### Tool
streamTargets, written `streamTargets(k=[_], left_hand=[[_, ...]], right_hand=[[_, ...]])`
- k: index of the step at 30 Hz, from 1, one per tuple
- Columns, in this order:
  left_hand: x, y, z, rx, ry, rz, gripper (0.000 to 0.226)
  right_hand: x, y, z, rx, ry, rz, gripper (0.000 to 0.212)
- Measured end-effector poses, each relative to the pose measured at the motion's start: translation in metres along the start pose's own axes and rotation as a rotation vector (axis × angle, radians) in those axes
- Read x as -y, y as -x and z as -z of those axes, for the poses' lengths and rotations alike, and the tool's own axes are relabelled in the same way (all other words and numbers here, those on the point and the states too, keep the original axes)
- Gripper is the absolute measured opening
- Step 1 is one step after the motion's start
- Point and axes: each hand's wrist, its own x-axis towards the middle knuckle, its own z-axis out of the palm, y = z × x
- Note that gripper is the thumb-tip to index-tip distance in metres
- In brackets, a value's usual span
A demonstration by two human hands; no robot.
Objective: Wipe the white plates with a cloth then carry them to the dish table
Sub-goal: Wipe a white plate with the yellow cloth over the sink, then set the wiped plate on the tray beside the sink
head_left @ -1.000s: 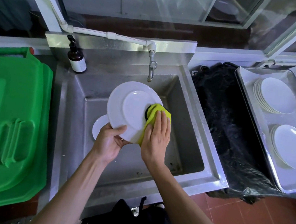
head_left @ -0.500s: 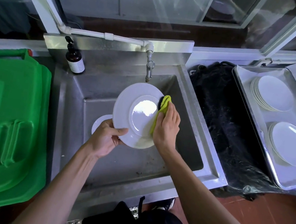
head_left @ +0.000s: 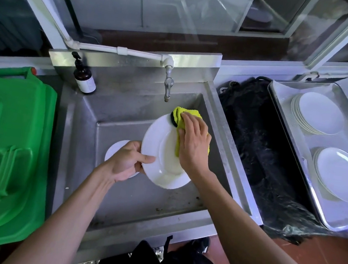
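Over stainless steel sink (head_left: 228,152): left hand (head_left: 125,162) grips round white ceramic plate (head_left: 161,152) by left rim, thumb on face, fingers curled behind. Right hand (head_left: 193,144), fingers nearly straight, presses yellow-green microfibre cloth (head_left: 187,114) against plate's upper right. Plate tilted, glossy. Second white plate (head_left: 114,149) lies in basin below left hand. Stacked white plates (head_left: 321,113) in metal tray (head_left: 284,128) at right.

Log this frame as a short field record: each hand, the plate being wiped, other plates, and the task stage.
left hand: grips the plate's left rim
right hand: presses yellow cloth onto the plate
plate: white, tilted, held over the sink
second plate: in the sink, partly hidden
tray: at right, two plate stacks
stage: wiping, not yet carried
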Motion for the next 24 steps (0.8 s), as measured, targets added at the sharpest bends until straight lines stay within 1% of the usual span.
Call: streamTargets(k=[5,9,14,17,22,24], left_hand=[[-0.01,-0.023,-0.037,-0.038,-0.088,-0.005,0.037],[-0.022,-0.047,-0.078,-0.075,-0.186,-0.022,0.025],[-0.031,-0.084,-0.146,-0.158,-0.397,-0.066,0.022],[-0.04,-0.108,-0.188,-0.215,-0.59,-0.125,0.021],[-0.05,-0.146,-0.26,-0.217,-1.048,-0.192,0.009],[-0.049,-0.159,-0.293,-0.194,-1.224,-0.24,0.017]], right_hand=[[-0.021,0.002,0.011,-0.112,-0.031,0.116,0.035],[-0.058,-0.001,0.032,-0.174,-0.063,0.115,0.036],[-0.111,0.0,0.075,-0.148,-0.05,0.052,0.041],[-0.147,0.008,0.104,-0.145,-0.041,0.015,0.048],[-0.213,0.022,0.15,-0.228,-0.009,-0.084,0.038],[-0.241,0.03,0.165,-0.251,-0.007,-0.143,0.033]])
